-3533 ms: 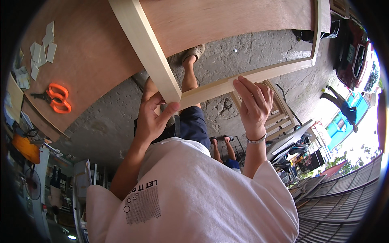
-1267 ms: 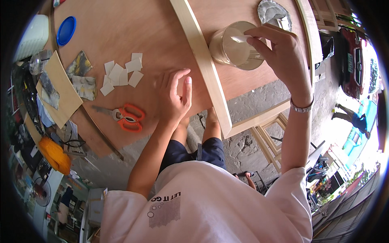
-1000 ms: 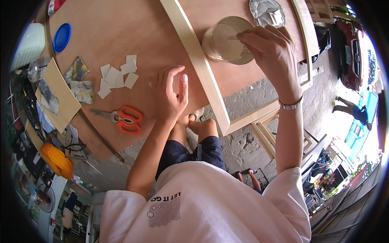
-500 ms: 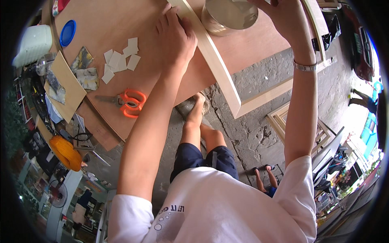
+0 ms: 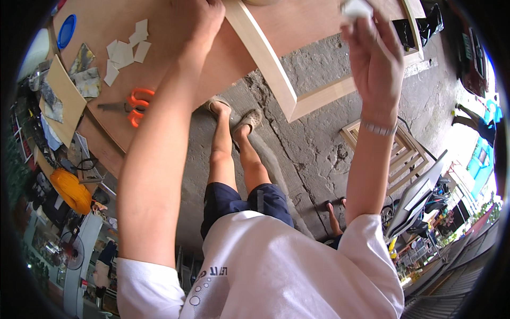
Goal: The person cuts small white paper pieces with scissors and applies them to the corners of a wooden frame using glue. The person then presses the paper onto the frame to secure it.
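A wooden frame [image 5: 265,64] of pale bare timber lies partly on the brown tabletop [image 5: 175,32]; its mitred corner juts past the edge above the floor. My left hand [image 5: 201,24] is at the top of the picture, close beside the frame's left bar. Its fingertips are mostly cut off, so their grip cannot be made out. Raised over the right part of the frame, my right hand [image 5: 374,66] pinches a small white piece [image 5: 357,8], blurred by motion. Several small white card squares [image 5: 123,53] lie left of my left forearm, near orange-handled scissors [image 5: 137,106].
A blue lid [image 5: 66,32], stained cloth pieces [image 5: 87,82] and a thin board [image 5: 62,101] lie at the table's left. Slatted wooden frames [image 5: 404,154] stand on the cracked concrete floor [image 5: 297,159] at right. Another person's legs [image 5: 333,218] show beyond my right arm.
My right hand has come back from beside the metal tin and now holds a white piece. The view has shifted, so the tin is almost out of sight and the table sits higher.
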`<state>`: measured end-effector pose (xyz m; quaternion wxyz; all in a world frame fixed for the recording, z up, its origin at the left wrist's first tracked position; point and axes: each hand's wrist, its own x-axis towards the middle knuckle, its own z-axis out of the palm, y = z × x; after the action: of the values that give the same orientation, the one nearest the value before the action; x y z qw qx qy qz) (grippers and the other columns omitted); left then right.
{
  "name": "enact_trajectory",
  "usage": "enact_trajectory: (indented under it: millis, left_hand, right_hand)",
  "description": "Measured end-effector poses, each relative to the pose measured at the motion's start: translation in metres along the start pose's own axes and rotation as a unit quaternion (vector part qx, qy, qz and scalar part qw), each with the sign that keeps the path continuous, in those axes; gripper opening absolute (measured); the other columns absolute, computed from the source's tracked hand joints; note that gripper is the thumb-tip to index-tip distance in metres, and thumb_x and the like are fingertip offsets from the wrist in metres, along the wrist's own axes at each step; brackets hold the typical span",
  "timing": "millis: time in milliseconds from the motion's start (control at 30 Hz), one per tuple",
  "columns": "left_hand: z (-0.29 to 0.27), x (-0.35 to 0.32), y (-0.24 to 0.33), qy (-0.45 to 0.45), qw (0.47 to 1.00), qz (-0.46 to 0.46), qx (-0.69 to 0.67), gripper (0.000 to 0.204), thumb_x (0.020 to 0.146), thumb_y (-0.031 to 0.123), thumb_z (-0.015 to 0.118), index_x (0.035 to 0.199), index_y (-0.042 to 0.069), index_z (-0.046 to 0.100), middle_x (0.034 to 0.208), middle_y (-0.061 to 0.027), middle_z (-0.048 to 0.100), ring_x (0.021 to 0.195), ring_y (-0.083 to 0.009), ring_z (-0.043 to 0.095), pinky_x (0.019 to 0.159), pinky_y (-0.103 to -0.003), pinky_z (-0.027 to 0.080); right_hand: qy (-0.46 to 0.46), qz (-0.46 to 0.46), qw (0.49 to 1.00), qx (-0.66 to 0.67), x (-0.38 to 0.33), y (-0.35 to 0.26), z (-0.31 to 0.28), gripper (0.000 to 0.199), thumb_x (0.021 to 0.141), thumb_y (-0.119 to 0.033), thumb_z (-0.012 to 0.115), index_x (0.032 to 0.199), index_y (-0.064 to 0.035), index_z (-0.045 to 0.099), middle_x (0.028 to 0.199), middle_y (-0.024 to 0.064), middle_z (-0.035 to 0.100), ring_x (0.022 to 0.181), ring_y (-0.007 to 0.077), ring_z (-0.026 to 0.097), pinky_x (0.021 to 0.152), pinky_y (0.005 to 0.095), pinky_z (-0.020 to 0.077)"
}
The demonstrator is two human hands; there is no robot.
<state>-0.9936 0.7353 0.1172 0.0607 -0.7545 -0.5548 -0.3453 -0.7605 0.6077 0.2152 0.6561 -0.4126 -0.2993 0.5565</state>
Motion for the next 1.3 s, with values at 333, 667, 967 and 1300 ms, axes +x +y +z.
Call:
enact_trajectory:
  millis: [333,667,967,1300]
  left_hand:
    - [0.012,-0.001,-0.01,0.015,0.997,-0.006,-0.073,0.024,0.097,0.02,0.059,0.111,0.002,0.066,0.094,-0.0226,0.071,0.087,-0.042,0.069,0.077,-0.051,0.054]
    - [0.0,-0.001,0.0,-0.049,0.998,-0.038,-0.01,0.027,0.099,0.027,0.054,0.106,0.004,0.066,0.095,-0.0233,0.071,0.088,-0.042,0.07,0.077,-0.052,0.055]
    - [-0.015,0.006,0.006,-0.089,0.994,-0.066,-0.004,0.029,0.1,0.031,0.051,0.099,0.006,0.066,0.094,-0.0236,0.071,0.088,-0.0428,0.07,0.077,-0.053,0.055]
    - [-0.009,0.005,0.002,-0.051,0.998,-0.035,-0.009,0.025,0.098,0.028,0.056,0.099,0.006,0.066,0.09,-0.0218,0.071,0.084,-0.0419,0.07,0.075,-0.052,0.055]
  right_hand:
    - [-0.08,-0.178,0.761,-0.619,-0.167,0.046,-0.023,0.028,0.08,0.0,0.077,0.108,-0.0038,0.079,0.107,0.0107,0.075,0.091,0.0221,0.073,0.077,0.0315,0.058]
    - [-0.085,-0.309,0.62,-0.716,-0.172,0.081,-0.042,0.038,0.072,-0.015,0.075,0.109,-0.0157,0.08,0.118,-0.0034,0.073,0.096,0.0187,0.066,0.076,0.0332,0.051]
    - [-0.071,-0.242,0.627,-0.737,-0.186,0.069,-0.026,0.037,0.073,-0.006,0.078,0.109,-0.0129,0.079,0.112,0.0001,0.074,0.094,0.0192,0.067,0.078,0.0341,0.0507]
    - [0.333,0.108,0.913,-0.211,-0.183,0.08,0.027,0.016,0.094,-0.011,0.076,0.102,0.0026,0.072,0.083,0.008,0.072,0.072,0.0126,0.067,0.067,0.0259,0.0536]
